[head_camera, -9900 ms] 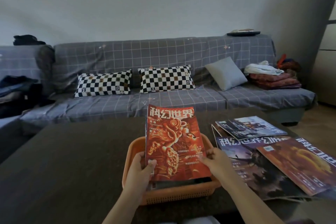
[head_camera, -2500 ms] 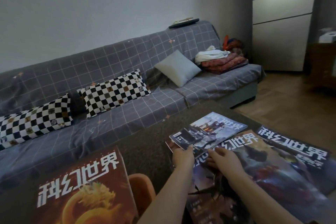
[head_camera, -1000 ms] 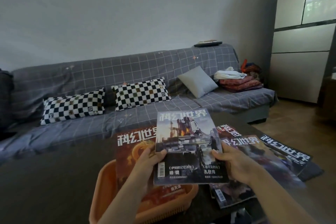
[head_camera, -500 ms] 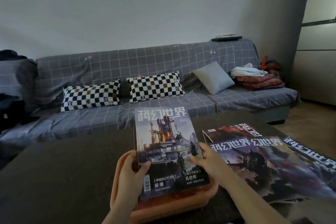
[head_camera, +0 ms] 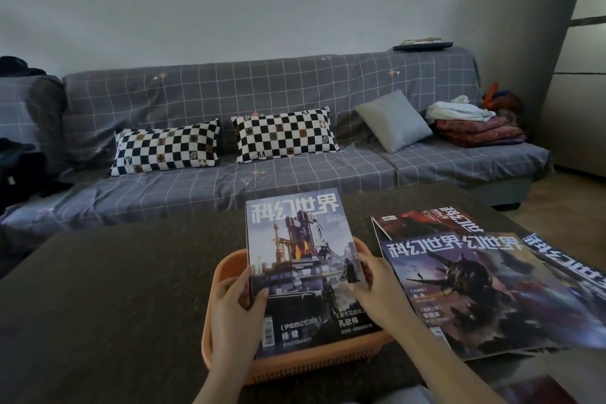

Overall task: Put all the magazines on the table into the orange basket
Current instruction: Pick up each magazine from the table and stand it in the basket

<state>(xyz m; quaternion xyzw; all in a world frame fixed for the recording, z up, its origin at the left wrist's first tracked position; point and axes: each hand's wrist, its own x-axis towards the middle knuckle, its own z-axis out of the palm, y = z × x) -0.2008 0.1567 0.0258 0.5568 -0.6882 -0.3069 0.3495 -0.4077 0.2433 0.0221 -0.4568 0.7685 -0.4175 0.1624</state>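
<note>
An orange basket (head_camera: 226,269) sits on the dark table (head_camera: 114,289) in front of me. A magazine with a blue city cover (head_camera: 301,259) lies tilted in it, its top end sticking out over the far rim. My left hand (head_camera: 234,302) grips its left edge, thumb on the cover. My right hand (head_camera: 377,285) holds its right edge with fingers on the cover. To the right, several magazines lie on the table: a large purple one (head_camera: 485,292), a dark red one (head_camera: 426,220) behind it, and another (head_camera: 570,266) at the far right.
A grey checked sofa (head_camera: 262,174) stands just beyond the table with two chequered pillows (head_camera: 282,134), a grey cushion (head_camera: 393,121) and folded cloths (head_camera: 472,128). Wooden floor (head_camera: 564,203) and a cabinet lie to the right.
Over the last second both hands carried the blue magazine left and down into the basket. It now sits lower, on top of the red magazine placed there earlier.
</note>
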